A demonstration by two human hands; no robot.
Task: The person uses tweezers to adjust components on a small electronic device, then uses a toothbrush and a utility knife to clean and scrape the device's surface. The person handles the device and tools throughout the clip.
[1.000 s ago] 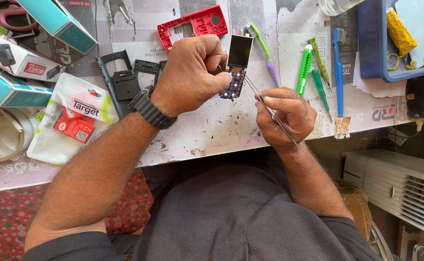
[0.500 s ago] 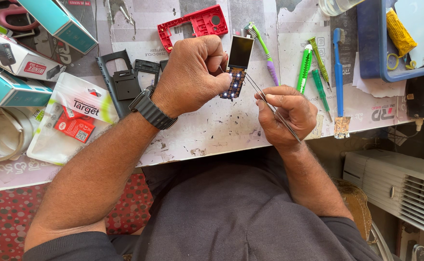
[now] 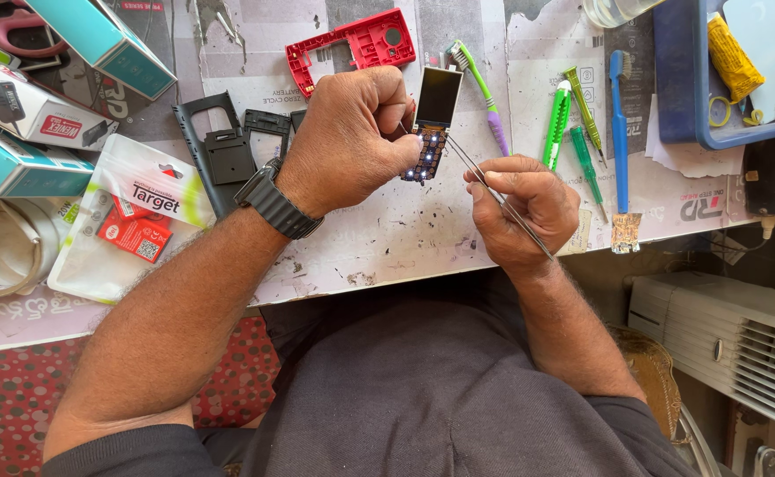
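My left hand, with a black watch on its wrist, grips a bare phone circuit board with a dark screen on top and small lit lights on the keypad part. Held in my right hand is a pair of thin metal tweezers, whose tips touch the board's keypad area from the right. Both hands hover over the worn paper-covered workbench.
A red phone frame and black housing parts lie behind my left hand. Toothbrushes, green screwdrivers and a blue tray sit to the right. Boxes and a plastic packet fill the left side.
My right hand has shifted slightly up and left, and the tweezers' tips now sit closer on the board. My left hand still grips the board in the same place.
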